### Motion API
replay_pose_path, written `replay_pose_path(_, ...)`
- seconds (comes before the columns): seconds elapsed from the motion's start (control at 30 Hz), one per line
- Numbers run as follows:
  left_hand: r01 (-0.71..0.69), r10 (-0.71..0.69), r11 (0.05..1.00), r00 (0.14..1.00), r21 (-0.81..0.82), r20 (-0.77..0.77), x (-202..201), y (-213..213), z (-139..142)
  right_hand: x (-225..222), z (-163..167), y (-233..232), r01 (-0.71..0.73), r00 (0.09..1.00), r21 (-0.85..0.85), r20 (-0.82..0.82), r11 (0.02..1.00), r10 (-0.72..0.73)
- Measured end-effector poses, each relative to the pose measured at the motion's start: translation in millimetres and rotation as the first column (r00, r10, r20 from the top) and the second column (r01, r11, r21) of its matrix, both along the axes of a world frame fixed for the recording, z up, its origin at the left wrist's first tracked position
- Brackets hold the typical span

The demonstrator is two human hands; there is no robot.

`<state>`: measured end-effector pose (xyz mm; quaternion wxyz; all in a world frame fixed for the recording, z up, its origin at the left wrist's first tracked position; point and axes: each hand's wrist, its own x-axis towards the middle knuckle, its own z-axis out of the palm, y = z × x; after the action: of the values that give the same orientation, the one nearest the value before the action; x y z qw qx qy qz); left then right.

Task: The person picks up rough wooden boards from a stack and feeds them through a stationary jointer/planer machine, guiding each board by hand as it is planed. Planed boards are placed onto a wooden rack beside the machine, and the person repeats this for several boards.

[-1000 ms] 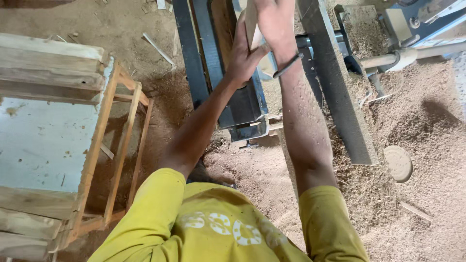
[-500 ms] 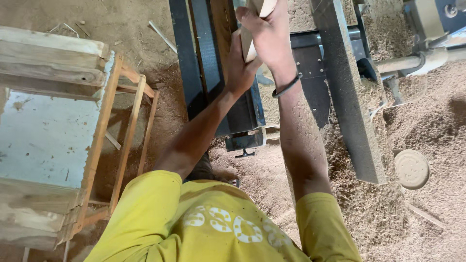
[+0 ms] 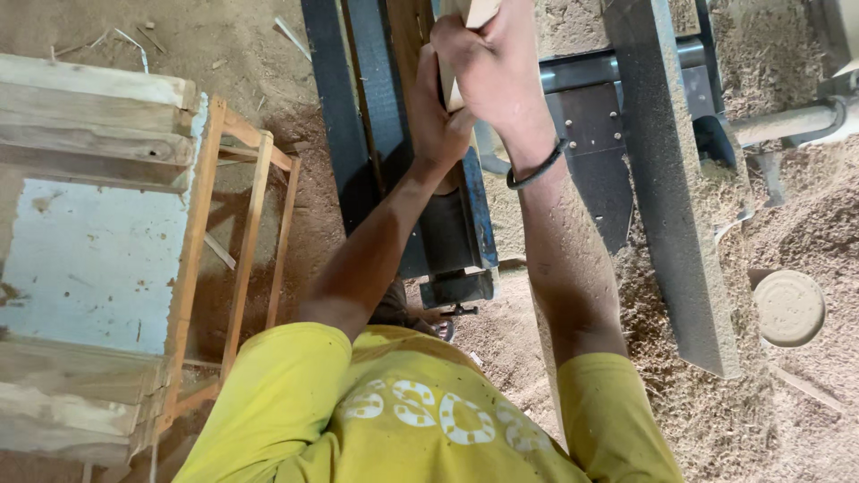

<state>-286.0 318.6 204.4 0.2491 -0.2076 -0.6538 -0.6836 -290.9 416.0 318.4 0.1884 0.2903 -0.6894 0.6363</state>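
- Head view, left to right; clock directions are read from frame centre.
- 9 o'clock: one wooden stool frame (image 3: 234,241) on the floor, with rough planks (image 3: 89,116) stacked over a pale sheet (image 3: 80,268) beside it. Two plank bundles are visible, one above the sheet and one below.
- 12 o'clock: one pale wood board (image 3: 472,18) held on edge over the blue machine bed (image 3: 376,134); its top runs out of frame.
- Left hand (image 3: 438,121): fingers curled around the board's left face and near edge, holding it.
- Right hand (image 3: 492,72): fingers closed over the board from the right, holding it. One dark wristband (image 3: 537,167).
- Judgement: to do this step well, keep both grips firm, the board square to the bed rails, pressure even, and fingers clear of any cutter, which is not visible.
- 2 o'clock: one grey steel beam (image 3: 671,197), running diagonally.
- 3 o'clock: one round disc (image 3: 787,309) lying in sawdust (image 3: 805,224), well apart from the hands.
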Motion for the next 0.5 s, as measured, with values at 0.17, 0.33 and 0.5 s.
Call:
replay_pose_path(0.17,-0.011,0.011,1.0,1.0,0.026,-0.008,-25,2,6,-24,1,-3,-0.002,1.0,0.016,0.031,1.0,0.001)
replay_pose_path(0.33,-0.036,0.036,0.999,0.999,0.01,0.015,-45,-4,9,-53,-12,-4,0.01,0.998,0.041,0.054,0.999,-0.012)
replay_pose_path(0.5,-0.15,0.146,0.987,0.987,-0.056,-0.071,-88,-12,3,-104,-27,-7,-0.037,0.998,0.015,0.057,0.999,0.036)
